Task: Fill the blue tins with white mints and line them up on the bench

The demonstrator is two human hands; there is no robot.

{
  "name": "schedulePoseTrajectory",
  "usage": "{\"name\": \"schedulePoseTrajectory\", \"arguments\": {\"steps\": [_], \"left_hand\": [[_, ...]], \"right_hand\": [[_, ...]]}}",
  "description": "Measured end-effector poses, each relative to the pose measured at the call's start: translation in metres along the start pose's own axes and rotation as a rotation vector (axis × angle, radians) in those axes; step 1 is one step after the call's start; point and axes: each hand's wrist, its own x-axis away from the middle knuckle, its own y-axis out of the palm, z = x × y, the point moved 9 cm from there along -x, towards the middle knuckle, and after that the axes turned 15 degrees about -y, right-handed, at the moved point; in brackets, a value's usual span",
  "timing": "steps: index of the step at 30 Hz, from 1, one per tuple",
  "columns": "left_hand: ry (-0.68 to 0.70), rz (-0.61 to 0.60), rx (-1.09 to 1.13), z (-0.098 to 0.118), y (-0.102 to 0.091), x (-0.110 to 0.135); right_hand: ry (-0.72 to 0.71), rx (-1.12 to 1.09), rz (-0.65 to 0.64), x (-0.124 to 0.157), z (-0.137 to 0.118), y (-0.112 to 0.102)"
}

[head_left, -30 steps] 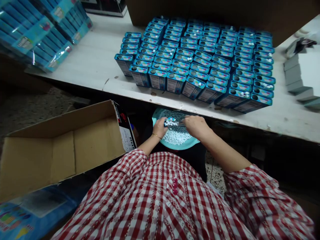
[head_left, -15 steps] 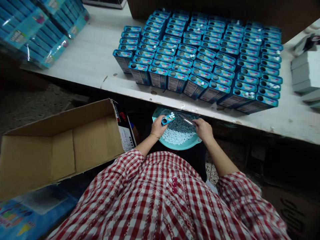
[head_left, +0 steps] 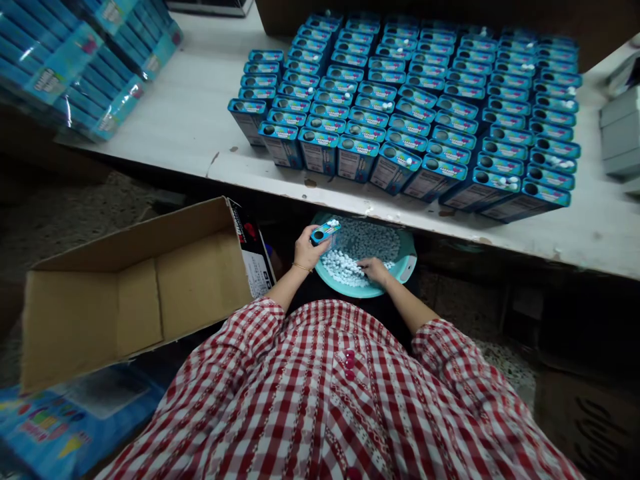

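Observation:
My left hand [head_left: 306, 249] grips a small blue tin [head_left: 325, 232] with a few white candies lying on its top, held over the left rim of a teal bowl [head_left: 409, 256] in my lap. The bowl is full of small white candies [head_left: 363, 248]. My right hand [head_left: 374, 269] rests down in the candies at the near side of the bowl, fingers curled among them; what they hold is hidden. On the white table [head_left: 190, 120] above stand several rows of identical blue tins [head_left: 415, 100] with round holes on top.
An open, empty cardboard box [head_left: 135, 287] lies to my left beside my lap. Shrink-wrapped packs of blue tins [head_left: 75, 60] sit at the table's far left. Grey boxes [head_left: 620, 133] stand at the right edge. A brown carton wall [head_left: 280, 17] backs the tins.
My right hand has dropped from the bowl's far rim, where it held a thin shiny tool, down into the candies. My left hand with the tin has stayed almost still.

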Motion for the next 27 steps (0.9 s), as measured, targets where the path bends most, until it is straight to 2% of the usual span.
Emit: {"name": "schedulePoseTrajectory", "arguments": {"steps": [4, 8, 10, 13, 17, 22, 25, 27], "left_hand": [[0.01, 0.023, -0.008, 0.001, -0.004, 0.0], [0.1, -0.037, -0.128, 0.009, 0.012, 0.007], [0.144, -0.076, -0.214, 0.012, 0.026, 0.012], [0.172, -0.121, -0.309, 0.012, 0.043, 0.018], [0.194, -0.147, -0.357, 0.011, 0.051, 0.022], [0.209, -0.155, -0.37, 0.012, 0.053, 0.022], [0.188, -0.136, -0.356, 0.01, 0.05, 0.019], [0.17, -0.117, -0.325, 0.01, 0.046, 0.017]], "right_hand": [[-0.063, -0.128, 0.067, 0.022, -0.004, -0.03], [-0.126, -0.3, 0.167, 0.047, -0.031, -0.078], [-0.141, -0.197, 0.167, 0.053, -0.053, -0.103], [-0.124, 0.165, 0.081, 0.05, -0.09, -0.129], [-0.035, 0.536, -0.113, 0.039, -0.128, -0.137], [-0.035, 0.628, -0.132, 0.029, -0.161, -0.14], [-0.041, 0.627, -0.129, 0.035, -0.159, -0.144], [-0.051, 0.612, -0.116, 0.044, -0.144, -0.148]]}}
